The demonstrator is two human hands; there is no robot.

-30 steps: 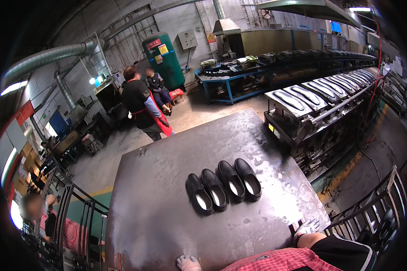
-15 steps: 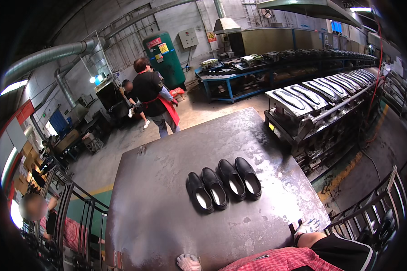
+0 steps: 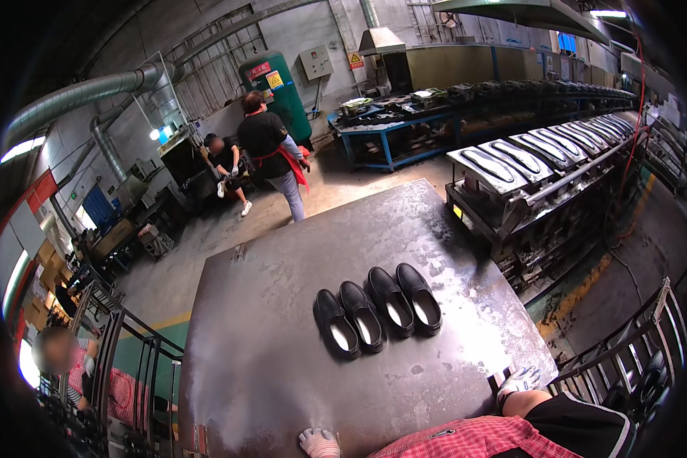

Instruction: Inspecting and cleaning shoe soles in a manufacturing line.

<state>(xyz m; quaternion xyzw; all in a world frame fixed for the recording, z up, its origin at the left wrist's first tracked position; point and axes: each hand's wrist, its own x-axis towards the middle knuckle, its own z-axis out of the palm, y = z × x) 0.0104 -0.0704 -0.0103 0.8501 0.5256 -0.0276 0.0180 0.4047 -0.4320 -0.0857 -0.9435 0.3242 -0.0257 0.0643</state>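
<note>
Two pairs of black slip-on shoes with pale insoles stand side by side on a large metal table (image 3: pixel 267 305). The left pair (image 3: pixel 348 319) is close beside the right pair (image 3: pixel 404 300), toes pointing away from me. My left hand (image 3: pixel 318 443), in a whitish work glove, lies on the table's near edge with its fingers stretched out. Resting on the near right corner of the table is my right hand (image 3: pixel 519 385), gloved too, its fingers laid out flat. Both hands are apart from the shoes and hold nothing that I can see.
Right of the table runs a conveyor (image 3: pixel 527 164) carrying sole moulds. A metal rack (image 3: pixel 626 359) stands near right, with dark shoes on it. A blue-framed workbench (image 3: pixel 382 141) and a green tank (image 3: pixel 282 99) are behind. A standing person (image 3: pixel 267 145), a seated person and another at left are nearby.
The standing person beyond the table has turned and stepped slightly right. The person at far left has shifted their arms. My hands and the shoes have stayed in place.
</note>
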